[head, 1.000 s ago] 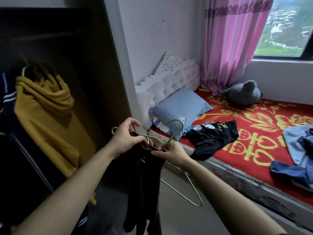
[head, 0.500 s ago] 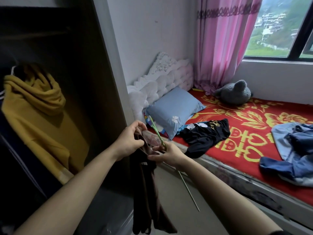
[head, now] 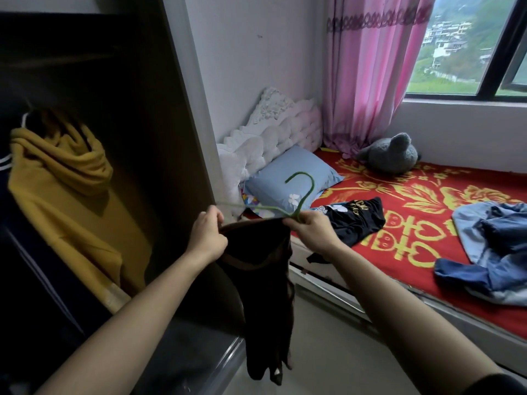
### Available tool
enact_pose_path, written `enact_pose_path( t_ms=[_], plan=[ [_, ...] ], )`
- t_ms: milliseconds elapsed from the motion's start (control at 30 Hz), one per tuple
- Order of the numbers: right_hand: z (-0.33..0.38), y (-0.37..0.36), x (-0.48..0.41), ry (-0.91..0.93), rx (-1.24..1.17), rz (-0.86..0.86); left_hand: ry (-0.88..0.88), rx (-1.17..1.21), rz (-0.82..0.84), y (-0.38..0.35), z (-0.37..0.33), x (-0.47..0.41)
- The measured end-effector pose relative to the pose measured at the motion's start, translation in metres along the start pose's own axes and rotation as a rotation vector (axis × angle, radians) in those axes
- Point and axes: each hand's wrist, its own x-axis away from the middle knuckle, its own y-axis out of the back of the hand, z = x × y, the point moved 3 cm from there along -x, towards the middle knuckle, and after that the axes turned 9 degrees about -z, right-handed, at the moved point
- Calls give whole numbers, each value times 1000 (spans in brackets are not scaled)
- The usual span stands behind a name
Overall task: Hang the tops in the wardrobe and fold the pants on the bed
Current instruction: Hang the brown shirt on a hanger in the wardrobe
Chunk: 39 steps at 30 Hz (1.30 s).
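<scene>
At wardrobe's open side, beside the bed: both hands raised at mid-frame, near each other, a garment strung between them.

Dark brown top (head: 262, 275): soft, matte, limp cloth; upper edge pulled into a taut, near-level line between the hands; the rest drops in a long narrow fold between the forearms, with a ragged lower end.

Green hanger (head: 305, 197): thin wire with a fuzzy coating; rounded hook standing up and curling left above the right hand; one slim arm running left, passing just above the left hand's knuckles; lower part hidden, so whether it sits inside the top I cannot tell.

Left hand (head: 206, 238): fingers curled, gripping the top's left upper corner. Right hand (head: 310, 232): thumb and fingertips pinching the top's right corner together with the hanger's neck.

Wardrobe (head: 128, 109): dark brown, flat panels, deep shadow inside; mustard hoodie (head: 62, 189) hanging there, thick fleece, slouched hood; navy garment (head: 28, 266) with white stripes beside it.

Bed (head: 399, 246): red cover with a bold yellow pattern; black tee (head: 353, 220) crumpled near the edge, just right of the right hand; blue jeans (head: 490, 252) heaped farther right, well apart from the hands; pale blue pillow (head: 288, 178), smooth; grey plush toy (head: 390, 155), knobbly; white tufted headboard (head: 273, 132); pink curtain (head: 368, 67), sheer, pleated.
</scene>
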Motion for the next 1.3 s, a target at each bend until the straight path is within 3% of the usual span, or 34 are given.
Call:
enact_pose_path(
  t_ms=[100,167,267,333,400,533,600,800,1033,1167,1300],
  plan=[
    [1,13,-5,-26,-124,-85,22,-223,21,0,24,0],
    [3,12,-2,-24,-142,-72,60,-185,80,-4,31,-1],
    [4,2,6,-23,-129,-47,427,443,327,-18,26,1],
    [3,-6,11,-49,-117,-13,583,714,455,-27,18,5],
    [-1,-11,15,-89,-104,11,528,684,438,-35,14,2],
    [-1,-7,25,-110,-48,42,309,270,12,-38,20,-17],
    [0,2,31,-62,-2,30,289,147,-50,-39,23,-23],
    [9,31,48,33,62,12,475,5,-26,-44,47,-38],
    [26,31,52,1,33,196,516,-30,-46,-42,58,-45],
    [34,7,43,1,65,202,311,10,-24,-46,43,-44],
    [37,-26,32,-49,49,198,45,196,54,-46,12,-37]
  ],
)
